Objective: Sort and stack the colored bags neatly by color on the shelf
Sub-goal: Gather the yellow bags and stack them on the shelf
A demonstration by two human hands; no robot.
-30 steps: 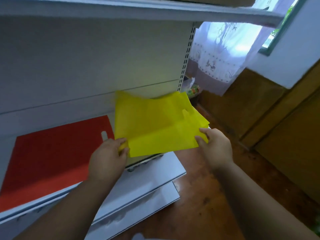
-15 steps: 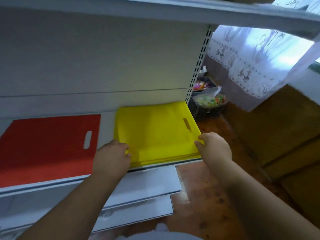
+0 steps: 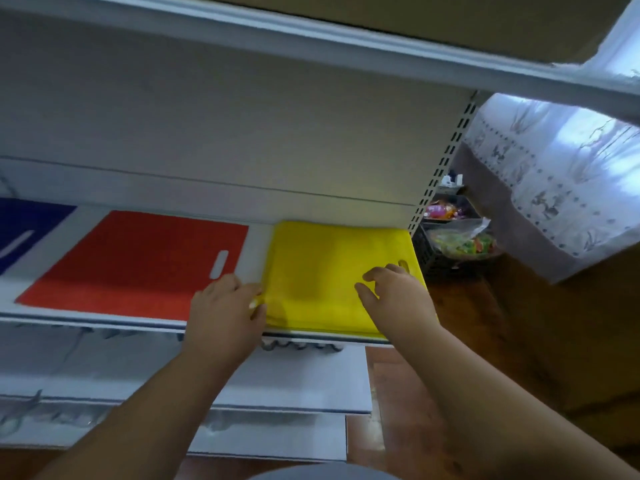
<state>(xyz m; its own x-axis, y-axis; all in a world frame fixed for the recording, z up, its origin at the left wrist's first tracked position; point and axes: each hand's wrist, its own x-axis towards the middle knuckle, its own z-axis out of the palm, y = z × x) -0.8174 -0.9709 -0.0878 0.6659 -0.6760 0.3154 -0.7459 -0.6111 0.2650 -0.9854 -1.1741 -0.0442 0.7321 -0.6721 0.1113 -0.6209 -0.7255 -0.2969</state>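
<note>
A stack of yellow bags (image 3: 322, 268) lies flat at the right end of the white shelf (image 3: 93, 320). My left hand (image 3: 225, 306) touches the stack's front left corner with its fingertips. My right hand (image 3: 394, 292) rests on top of the stack near the handle cut-out, fingers bent and spread. A red bag pile (image 3: 145, 261) lies flat to the left of the yellow one, a strip of bare shelf between them. A blue bag (image 3: 24, 226) shows at the far left edge, partly cut off.
Another shelf board (image 3: 311, 39) runs overhead. Lower shelves (image 3: 298, 386) jut out below my arms. A slotted upright (image 3: 443, 161) ends the shelf on the right. Beyond it stand dark crates with coloured items (image 3: 450, 244), a curtain (image 3: 554, 174) and wooden floor (image 3: 485, 323).
The yellow bags went from held in the air to lying flat on the shelf. My right hand moved from the stack's right edge onto its top. The blue bag came into view.
</note>
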